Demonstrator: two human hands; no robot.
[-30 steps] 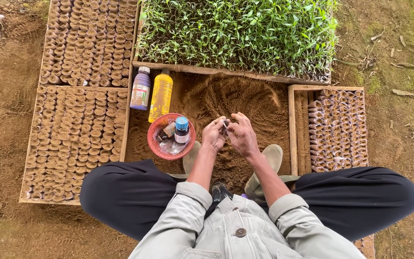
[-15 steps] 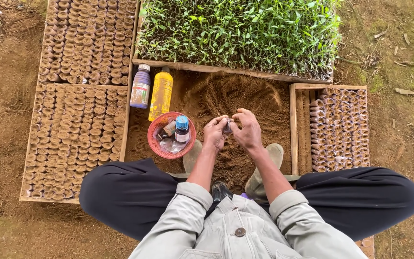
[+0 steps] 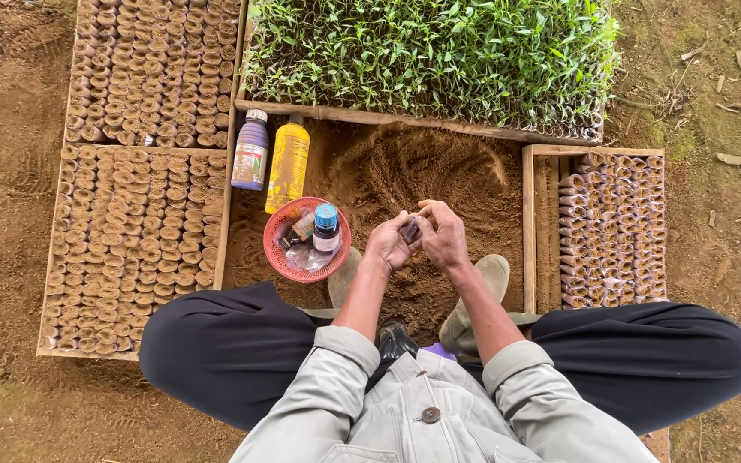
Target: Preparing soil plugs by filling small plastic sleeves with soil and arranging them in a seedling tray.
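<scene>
I sit on the ground with my legs spread, and both my hands meet in front of me above the heap of loose brown soil. My left hand and my right hand hold together one small dark thing, maybe a little pot or sleeve. It sits between the fingers of both hands, which are closed around it, so it is above the soil and not touching it.

The small thing is mostly covered by my fingers, so I cannot tell exactly what it is or whether it has something inside. Just left of my left hand stands a red basket with a small blue-capped bottle and some other small items that are hard to make out. Behind it are a purple bottle and a yellow bottle. The tray of green seedlings is cut off at the top edge. On the left are wooden trays of filled soil pots, on the right one wooden tray of pots, only partly full.

Compared with half a second ago, my hands have stayed in nearly the same place, with the same grip on the thing.
</scene>
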